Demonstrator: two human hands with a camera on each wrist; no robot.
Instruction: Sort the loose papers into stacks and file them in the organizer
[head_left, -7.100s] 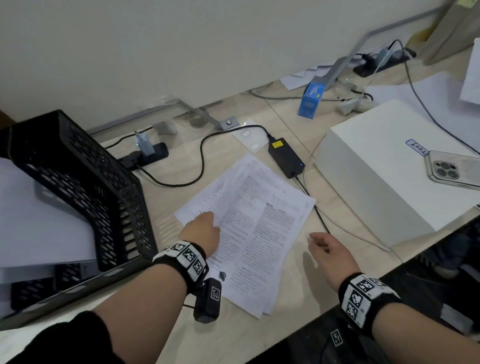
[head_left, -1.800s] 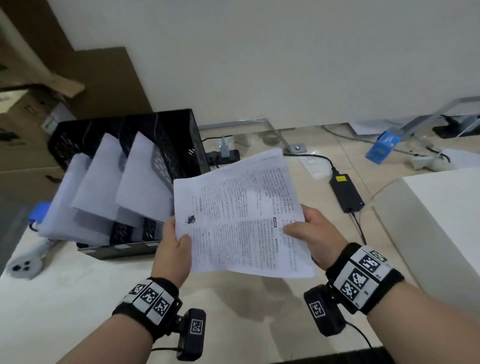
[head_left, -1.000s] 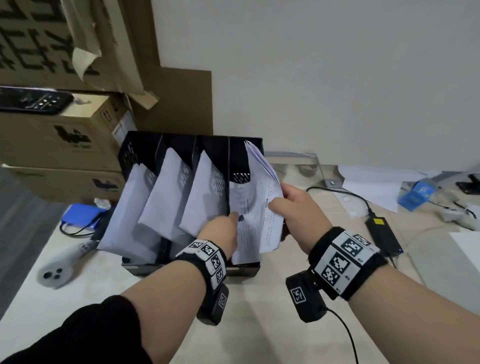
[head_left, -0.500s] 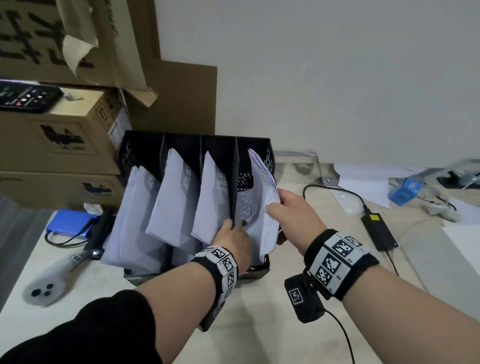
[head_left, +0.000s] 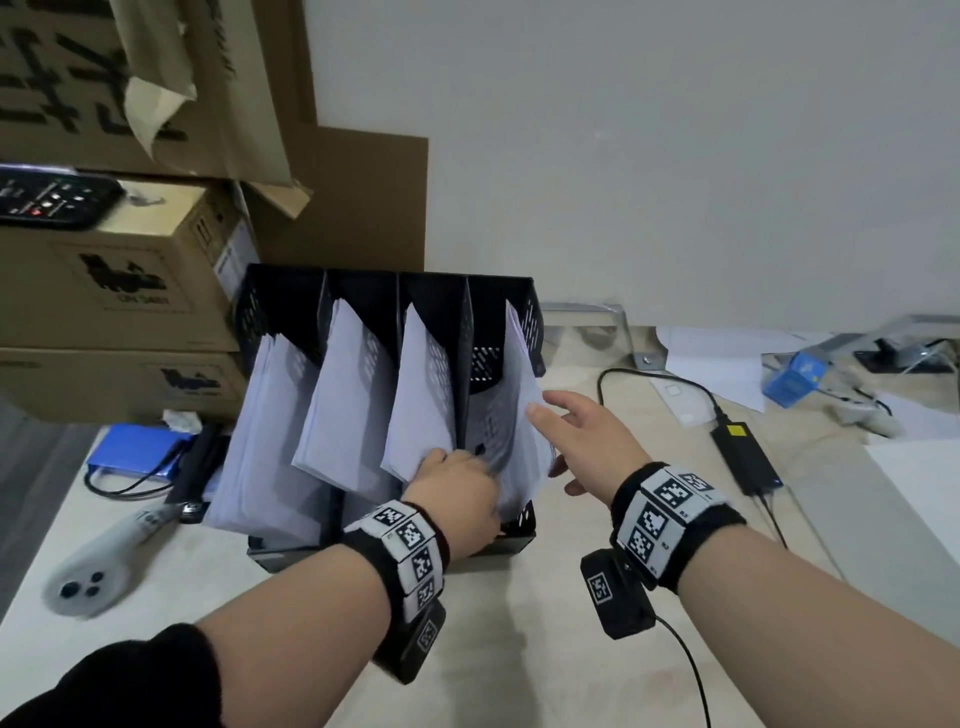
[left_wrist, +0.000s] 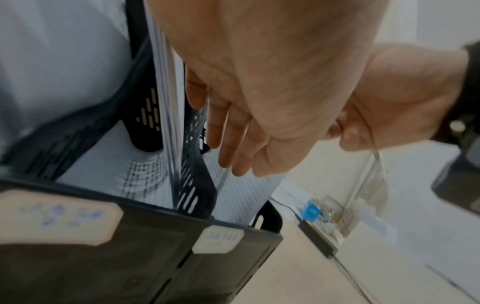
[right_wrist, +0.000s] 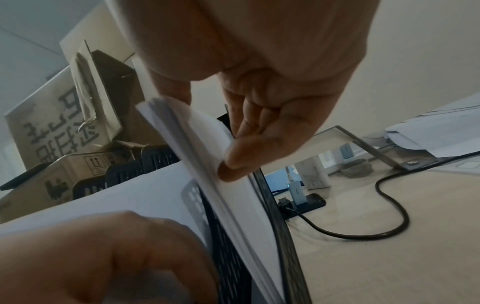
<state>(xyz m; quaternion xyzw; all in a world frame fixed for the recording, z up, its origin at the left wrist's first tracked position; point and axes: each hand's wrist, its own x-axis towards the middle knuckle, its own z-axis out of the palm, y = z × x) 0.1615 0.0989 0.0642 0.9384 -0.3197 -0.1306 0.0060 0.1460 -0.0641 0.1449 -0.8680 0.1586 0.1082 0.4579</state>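
Note:
A black four-slot organizer (head_left: 363, 283) stands on the desk, and white paper stacks (head_left: 353, 395) lean out of its three left slots. The printed stack (head_left: 519, 374) stands in the rightmost slot. My left hand (head_left: 457, 493) is at the stack's lower front. In the left wrist view its fingers (left_wrist: 228, 139) lie straight along the stack (left_wrist: 166, 102). My right hand (head_left: 582, 436) is at the stack's right edge with fingers spread. In the right wrist view its fingertips (right_wrist: 233, 164) touch the stack (right_wrist: 233, 216) near the upper corner.
Cardboard boxes (head_left: 130, 291) rise left of the organizer. A blue device (head_left: 135, 452) and a grey controller (head_left: 98, 566) lie at the front left. To the right are a black power adapter (head_left: 743, 457) with its cable, loose sheets (head_left: 717, 358) and a white box (head_left: 924, 483).
Both hands carried the printed stack from the desk into the rightmost slot. Since half a second ago my right hand has let go of it and spread its fingers.

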